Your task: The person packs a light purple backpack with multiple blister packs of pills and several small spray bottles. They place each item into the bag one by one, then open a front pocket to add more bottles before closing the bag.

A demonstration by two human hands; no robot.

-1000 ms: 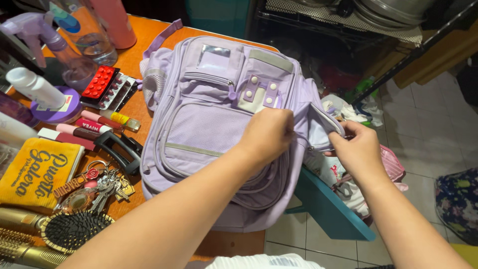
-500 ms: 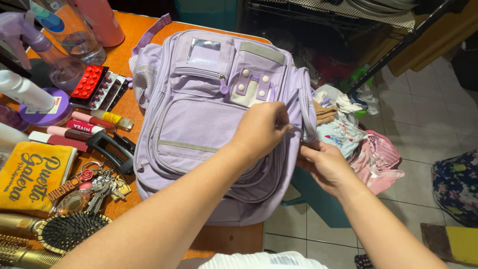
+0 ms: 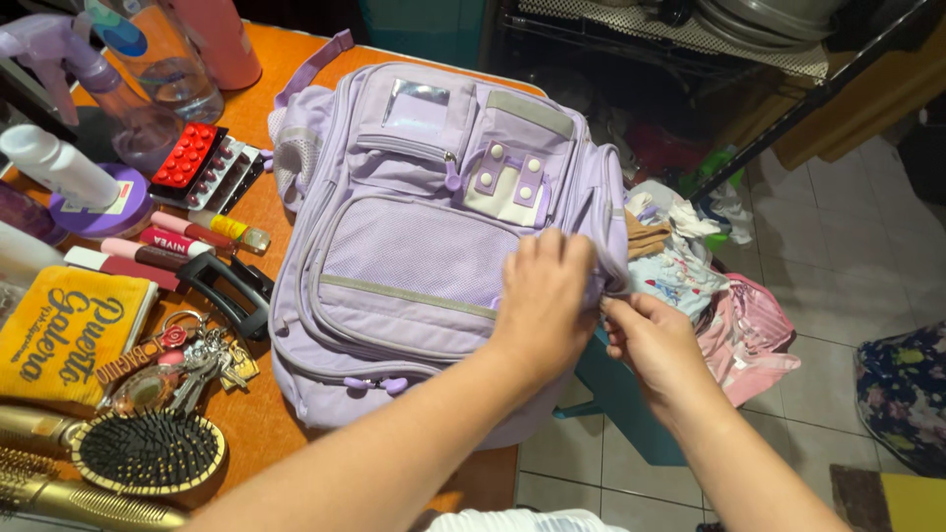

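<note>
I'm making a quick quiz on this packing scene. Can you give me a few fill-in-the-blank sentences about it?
1. Both hands grip the right side of the ____ backpack.
2. The left hand lies on top of the backpack; the ____ hand pinches its edge.
3. The backpack lies on an ____ table.
4. The hairbrush has ____ bristles.

Missing words: lilac; right; orange; black

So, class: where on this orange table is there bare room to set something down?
Bare strips: between the hairbrush and the lilac backpack, and between the pill packs and backpack. The table's left side is crowded with bottles, tubes and keys.
</note>
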